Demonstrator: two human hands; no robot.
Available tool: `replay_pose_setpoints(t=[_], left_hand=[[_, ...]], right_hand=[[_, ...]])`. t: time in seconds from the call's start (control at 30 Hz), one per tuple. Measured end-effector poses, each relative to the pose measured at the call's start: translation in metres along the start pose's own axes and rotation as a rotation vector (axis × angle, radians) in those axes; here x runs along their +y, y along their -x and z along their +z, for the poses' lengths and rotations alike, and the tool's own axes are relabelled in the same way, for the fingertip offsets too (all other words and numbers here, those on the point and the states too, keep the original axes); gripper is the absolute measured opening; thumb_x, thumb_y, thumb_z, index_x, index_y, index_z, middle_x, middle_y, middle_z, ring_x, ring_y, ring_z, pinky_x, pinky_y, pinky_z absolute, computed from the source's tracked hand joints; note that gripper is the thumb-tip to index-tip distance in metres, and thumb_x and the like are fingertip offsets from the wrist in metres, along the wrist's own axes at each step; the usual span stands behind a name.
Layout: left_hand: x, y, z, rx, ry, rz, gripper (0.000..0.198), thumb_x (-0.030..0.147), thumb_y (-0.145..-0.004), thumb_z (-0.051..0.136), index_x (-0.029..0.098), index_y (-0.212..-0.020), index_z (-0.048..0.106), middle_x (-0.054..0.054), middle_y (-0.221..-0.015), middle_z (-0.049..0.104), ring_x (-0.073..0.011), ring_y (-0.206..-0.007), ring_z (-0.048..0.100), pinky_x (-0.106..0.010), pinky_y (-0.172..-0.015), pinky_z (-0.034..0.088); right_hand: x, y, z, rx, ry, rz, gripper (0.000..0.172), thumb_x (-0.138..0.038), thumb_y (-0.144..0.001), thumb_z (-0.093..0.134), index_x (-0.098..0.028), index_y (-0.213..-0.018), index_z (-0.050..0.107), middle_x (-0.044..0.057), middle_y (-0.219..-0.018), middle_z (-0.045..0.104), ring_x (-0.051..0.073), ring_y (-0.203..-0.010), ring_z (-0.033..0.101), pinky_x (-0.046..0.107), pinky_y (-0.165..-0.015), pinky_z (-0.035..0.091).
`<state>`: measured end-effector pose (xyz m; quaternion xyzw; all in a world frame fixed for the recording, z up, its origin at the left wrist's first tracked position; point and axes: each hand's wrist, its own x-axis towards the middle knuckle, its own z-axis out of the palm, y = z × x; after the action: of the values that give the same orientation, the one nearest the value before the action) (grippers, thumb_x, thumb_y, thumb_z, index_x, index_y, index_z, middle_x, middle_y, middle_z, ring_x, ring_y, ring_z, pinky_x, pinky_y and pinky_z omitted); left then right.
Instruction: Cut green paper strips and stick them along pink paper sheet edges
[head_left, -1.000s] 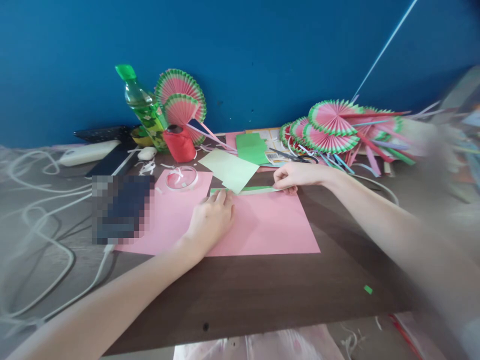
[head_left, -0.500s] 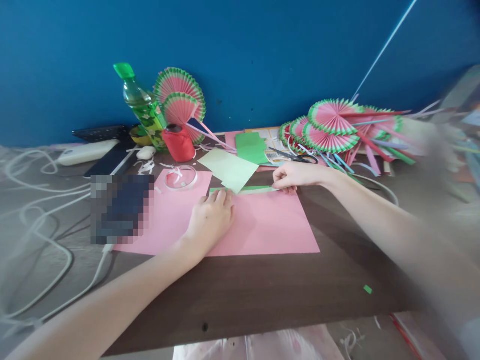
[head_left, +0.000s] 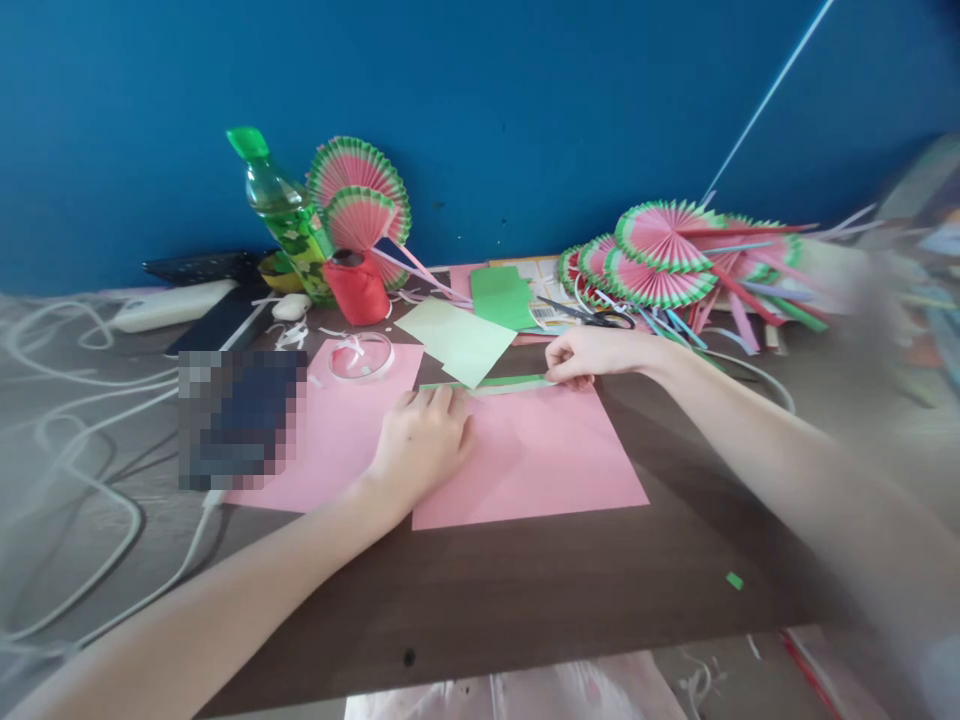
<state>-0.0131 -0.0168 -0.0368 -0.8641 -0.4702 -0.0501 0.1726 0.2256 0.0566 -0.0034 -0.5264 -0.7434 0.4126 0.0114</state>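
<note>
My left hand (head_left: 424,440) lies palm down on a pink paper sheet (head_left: 555,455), its fingertips pressing at the far edge. Along that edge runs a narrow green and whitish paper strip (head_left: 517,383). My right hand (head_left: 577,358) pinches the strip's right end, with the fingertips partly hidden. Just beyond the strip are pale green paper pieces (head_left: 472,340), one corner reaching it. Another pink sheet (head_left: 330,450) lies to the left, partly under my left wrist.
At the back stand a green bottle (head_left: 281,205), a red-wrapped roll (head_left: 358,290) and pleated paper fans (head_left: 360,180). More fans (head_left: 664,240) pile up right, near black scissors (head_left: 592,315). A tape ring (head_left: 361,357), a blurred-out dark device (head_left: 247,420) and white cables (head_left: 127,490) are left.
The right pink sheet has turned slightly and slid a little toward me, so its near left corner now shows apart from the other sheet. Both hands stay almost in place.
</note>
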Motion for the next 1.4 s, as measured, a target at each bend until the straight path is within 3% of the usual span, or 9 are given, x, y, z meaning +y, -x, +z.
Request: replay_pose_setpoints(t=[0.13,0.27,0.37,0.5,0.67,0.97,1.2,1.4], left_hand=[[-0.007,-0.003,0.002,0.028,0.036,0.01,0.031,0.021,-0.084,0.036,0.015,-0.1,0.062,-0.01,-0.084,0.059,-0.0237,-0.081,0.055,-0.037,-0.068,0.041],[-0.014,-0.008,0.008,0.037,0.144,-0.002,0.041,0.022,-0.08,0.041,0.016,-0.119,0.051,-0.011,-0.112,0.054,-0.0255,-0.097,0.051,-0.039,-0.079,0.041],[-0.02,-0.012,0.013,-0.003,0.234,-0.066,0.047,0.025,-0.077,0.044,0.017,-0.123,0.048,-0.009,-0.124,0.049,-0.0276,-0.104,0.046,-0.043,-0.088,0.037],[-0.026,-0.014,0.017,0.011,0.38,-0.114,0.045,0.023,-0.075,0.045,0.017,-0.12,0.048,-0.008,-0.119,0.05,-0.0247,-0.105,0.047,-0.04,-0.091,0.037],[-0.026,-0.013,0.015,0.013,0.396,-0.053,0.035,0.02,-0.077,0.045,0.019,-0.111,0.055,-0.007,-0.106,0.057,-0.023,-0.099,0.049,-0.039,-0.09,0.038],[-0.027,-0.014,0.016,0.028,0.506,-0.013,0.031,0.018,-0.077,0.046,0.017,-0.106,0.059,-0.006,-0.103,0.057,-0.0202,-0.097,0.05,-0.036,-0.091,0.041],[-0.029,-0.015,0.019,0.01,0.531,-0.017,0.034,0.017,-0.076,0.048,0.017,-0.108,0.058,-0.006,-0.105,0.056,-0.0203,-0.098,0.049,-0.036,-0.091,0.04],[-0.027,-0.015,0.019,0.023,0.498,-0.013,0.034,0.016,-0.076,0.048,0.017,-0.109,0.057,-0.006,-0.105,0.057,-0.0207,-0.099,0.049,-0.035,-0.09,0.04]], right_hand=[[0.0,0.0,0.0,-0.013,0.031,-0.007,0.013,-0.023,-0.066,0.058,-0.018,-0.056,0.053,0.0,-0.053,0.062,0.011,-0.05,0.057,0.022,-0.047,0.041],[0.002,-0.001,0.0,-0.016,0.051,-0.021,0.012,-0.024,-0.067,0.057,-0.018,-0.057,0.053,0.0,-0.053,0.062,0.012,-0.051,0.058,0.021,-0.047,0.041],[0.004,-0.002,0.001,-0.019,0.039,-0.034,0.012,-0.024,-0.067,0.056,-0.018,-0.057,0.052,0.0,-0.053,0.061,0.011,-0.05,0.057,0.021,-0.046,0.041],[0.005,-0.001,0.0,-0.03,0.029,-0.041,0.012,-0.025,-0.068,0.056,-0.018,-0.058,0.052,0.0,-0.053,0.061,0.011,-0.049,0.057,0.022,-0.048,0.042],[0.003,0.0,-0.002,-0.039,0.007,-0.027,0.017,-0.028,-0.07,0.056,-0.018,-0.057,0.051,0.001,-0.056,0.063,0.012,-0.051,0.058,0.023,-0.048,0.043],[0.006,0.002,-0.006,-0.085,-0.206,-0.006,0.02,-0.033,-0.08,0.052,-0.019,-0.067,0.046,0.001,-0.058,0.061,0.011,-0.052,0.058,0.022,-0.048,0.042],[-0.002,0.014,-0.013,-0.047,-0.254,-0.147,0.024,-0.036,-0.078,0.058,-0.015,-0.066,0.05,0.002,-0.065,0.063,0.008,-0.051,0.052,0.022,-0.049,0.037],[-0.007,0.01,0.0,0.067,-0.646,-0.384,0.022,-0.034,-0.073,0.065,-0.016,-0.07,0.053,0.005,-0.086,0.067,0.016,-0.083,0.063,0.03,-0.074,0.048]])
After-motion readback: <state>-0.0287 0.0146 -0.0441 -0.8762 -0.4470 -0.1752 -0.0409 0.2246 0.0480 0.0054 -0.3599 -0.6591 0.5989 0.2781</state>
